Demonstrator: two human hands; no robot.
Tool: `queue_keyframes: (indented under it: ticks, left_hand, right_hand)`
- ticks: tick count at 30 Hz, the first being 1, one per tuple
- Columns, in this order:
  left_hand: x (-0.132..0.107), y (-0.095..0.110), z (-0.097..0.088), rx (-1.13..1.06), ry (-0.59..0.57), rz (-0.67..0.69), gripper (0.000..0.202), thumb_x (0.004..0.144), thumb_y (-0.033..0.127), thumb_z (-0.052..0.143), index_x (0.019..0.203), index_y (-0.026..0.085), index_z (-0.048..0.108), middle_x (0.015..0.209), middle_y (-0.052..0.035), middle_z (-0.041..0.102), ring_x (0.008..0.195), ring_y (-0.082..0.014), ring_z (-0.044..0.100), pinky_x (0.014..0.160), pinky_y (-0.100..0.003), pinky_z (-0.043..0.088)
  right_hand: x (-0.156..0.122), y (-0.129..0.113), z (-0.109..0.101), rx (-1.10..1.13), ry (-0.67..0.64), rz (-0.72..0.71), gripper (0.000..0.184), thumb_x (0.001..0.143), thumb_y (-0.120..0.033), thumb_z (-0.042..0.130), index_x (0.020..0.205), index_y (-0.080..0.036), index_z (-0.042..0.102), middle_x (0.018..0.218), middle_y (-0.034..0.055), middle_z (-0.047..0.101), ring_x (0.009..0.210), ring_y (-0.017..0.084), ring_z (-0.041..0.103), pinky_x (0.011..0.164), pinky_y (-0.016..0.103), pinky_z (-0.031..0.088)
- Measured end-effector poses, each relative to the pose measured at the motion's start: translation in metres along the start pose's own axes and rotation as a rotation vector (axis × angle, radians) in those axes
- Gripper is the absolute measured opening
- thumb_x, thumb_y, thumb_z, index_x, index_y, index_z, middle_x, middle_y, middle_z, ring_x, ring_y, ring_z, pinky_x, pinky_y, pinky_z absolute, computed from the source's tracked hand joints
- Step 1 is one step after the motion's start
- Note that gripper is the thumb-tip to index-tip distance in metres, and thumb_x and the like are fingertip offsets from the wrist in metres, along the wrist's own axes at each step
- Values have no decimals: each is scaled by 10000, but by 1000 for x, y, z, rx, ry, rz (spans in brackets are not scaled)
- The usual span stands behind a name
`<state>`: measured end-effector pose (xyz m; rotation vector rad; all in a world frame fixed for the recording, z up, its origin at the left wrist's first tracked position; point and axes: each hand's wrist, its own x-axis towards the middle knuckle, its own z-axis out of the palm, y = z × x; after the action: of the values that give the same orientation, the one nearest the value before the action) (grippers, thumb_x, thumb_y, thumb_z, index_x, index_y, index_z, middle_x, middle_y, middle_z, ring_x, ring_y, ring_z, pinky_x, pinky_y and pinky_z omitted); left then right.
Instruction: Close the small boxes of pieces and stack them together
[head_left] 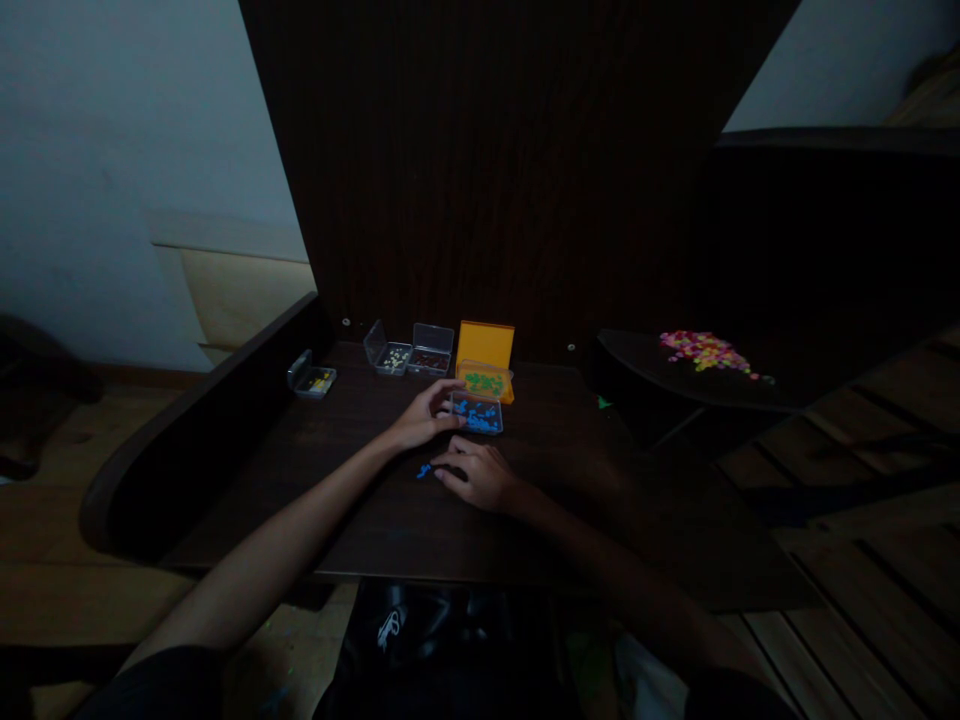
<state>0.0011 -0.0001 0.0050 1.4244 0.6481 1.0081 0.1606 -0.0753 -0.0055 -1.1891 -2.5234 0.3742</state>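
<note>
My left hand (426,415) reaches across the dark table (360,520) and its fingers touch the near left rim of a small clear box of blue beads (478,413). Whether it grips the box I cannot make out. My right hand (480,472) lies just in front of that box, fingers curled and pressed to the tabletop beside a few loose blue beads (425,469). Whether it pinches any bead is hidden. Behind the blue box stands a box of green beads (485,381) against an orange lid (486,343).
Two open clear boxes (411,355) stand at the table's back, and another with yellow beads (313,379) at the left rail. A pile of mixed coloured beads (705,350) lies on a dark shelf to the right. A dark upright panel (487,150) backs the table.
</note>
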Motion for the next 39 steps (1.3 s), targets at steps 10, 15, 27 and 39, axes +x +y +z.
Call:
queue_keyframes:
  ticks: [10,15,27,39]
  left_hand:
    - [0,-2,-1,10,-9,10,625,622,167,803,1202,180,569,1206,-87,603,863,-131,599,770,-275,525]
    - [0,-2,-1,16,-11,17,622,630,166,803,1208,179,573,1210,-88,608,873,-136,597,779,-278,528]
    - [0,-3,-1,-16,-8,10,628,625,143,808,1207,181,574,1211,-84,600,851,-121,597,746,-251,533]
    - [0,-1,-1,-3,-7,18,625,637,142,799,1218,173,570,1203,-83,605,853,-123,602,754,-261,538]
  right_hand:
    - [-2,0,5,-49,12,-62,271,951,-315,573,1191,-260,685,1002,34,638,803,144,623,724,249,486]
    - [-3,0,4,-48,12,-72,264,948,-314,576,1173,-247,696,1006,40,635,806,149,623,722,254,484]
    - [-5,0,0,-60,5,-74,278,940,-340,588,1171,-229,695,1018,48,651,801,146,631,708,250,477]
    - [-6,-1,-2,-98,-5,-50,341,929,-412,601,1215,-243,677,1034,50,642,792,143,625,691,253,469]
